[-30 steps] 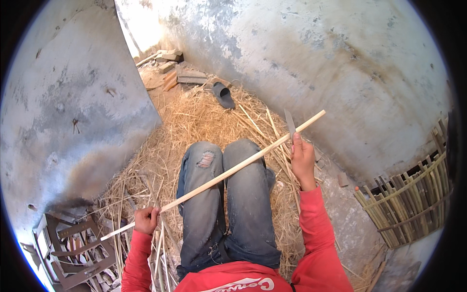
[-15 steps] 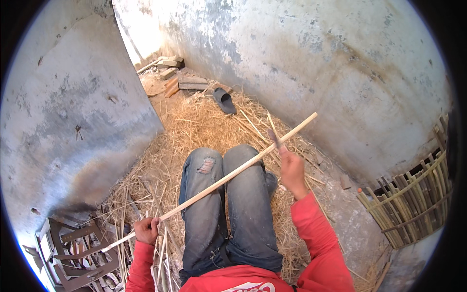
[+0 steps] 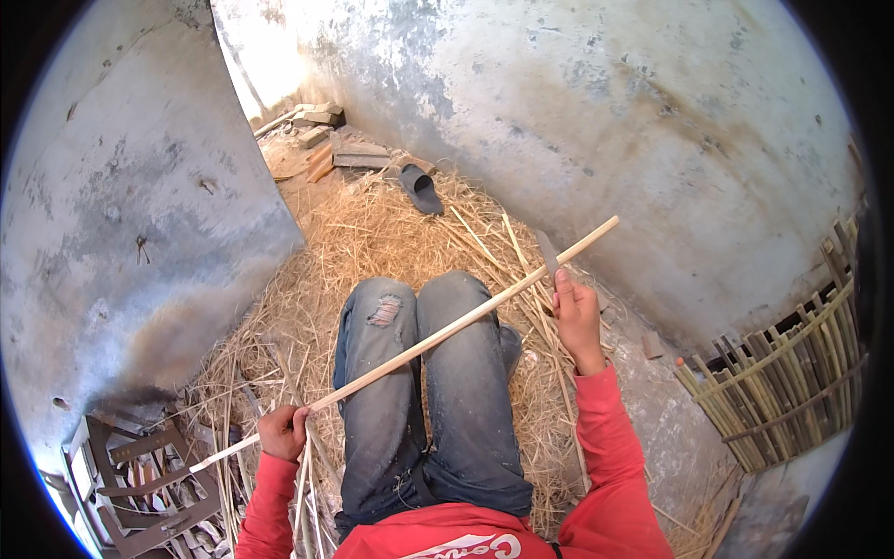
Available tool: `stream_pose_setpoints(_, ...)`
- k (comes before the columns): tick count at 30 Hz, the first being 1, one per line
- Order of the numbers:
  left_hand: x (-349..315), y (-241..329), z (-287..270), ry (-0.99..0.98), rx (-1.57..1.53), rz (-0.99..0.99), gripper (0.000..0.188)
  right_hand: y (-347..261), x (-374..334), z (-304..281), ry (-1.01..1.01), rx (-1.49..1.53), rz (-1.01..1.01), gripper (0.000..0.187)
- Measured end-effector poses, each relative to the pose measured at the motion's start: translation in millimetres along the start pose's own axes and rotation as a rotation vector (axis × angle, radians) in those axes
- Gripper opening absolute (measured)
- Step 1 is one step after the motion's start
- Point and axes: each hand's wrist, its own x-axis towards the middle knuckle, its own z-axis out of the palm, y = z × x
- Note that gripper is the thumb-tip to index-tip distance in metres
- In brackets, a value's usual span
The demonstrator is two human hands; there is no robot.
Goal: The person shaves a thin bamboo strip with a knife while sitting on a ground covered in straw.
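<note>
A long pale wooden pole (image 3: 447, 329), seemingly bamboo, slants across my knees from lower left to upper right. My left hand (image 3: 283, 432) is closed round it near its lower end, beyond which a thin whitish tip sticks out. In my right hand (image 3: 578, 317) is a knife (image 3: 548, 249), its flat grey blade crossing the pole near the upper end. The handle is hidden by my fingers. Under the pole are my legs in worn jeans (image 3: 383, 401), torn at the left knee.
Straw and shavings (image 3: 354, 244) cover the ground, with a dark slipper (image 3: 422, 190) farther off and bricks (image 3: 358, 155) behind it. A slatted bamboo panel (image 3: 782, 382) leans at right. A brown frame (image 3: 149, 451) lies at lower left. Stained walls (image 3: 577, 112) rise around.
My right hand has moved slightly right and down, and the knife blade now shows more plainly against the pole. My left hand keeps its grip on the pole's lower part.
</note>
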Motion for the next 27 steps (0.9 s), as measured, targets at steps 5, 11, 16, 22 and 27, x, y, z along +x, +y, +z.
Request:
stream_pose_setpoints(5, -11.9, -7.2, -4.1, 0.047, 0.034, 0.031, 0.024, -4.8, -16.1, 5.8, -0.001, -0.198, -0.122, 0.054)
stream_pose_setpoints(11, -23.2, 6.9, -14.0, 0.021, 0.052, 0.117, 0.017, -30.5, -42.1, 30.9, -0.083, -0.473, -0.235, 0.043)
stream_pose_setpoints(16, -24.1, 17.5, -17.1, 0.062, 0.102, 0.145, 0.023, -37.0, -52.9, 46.6, -0.054, -0.479, -0.402, 0.030)
stream_pose_setpoints(22, -28.3, 14.4, -15.9, 0.102, 0.122, 0.166, 0.023, -29.9, -46.2, 50.8, 0.077, -0.361, -0.406, 0.015)
stream_pose_setpoints(27, -27.6, 18.9, -17.6, 0.112, 0.126, 0.148, 0.022, -18.1, -37.7, 52.6, 0.095, -0.375, -0.523, 0.024)
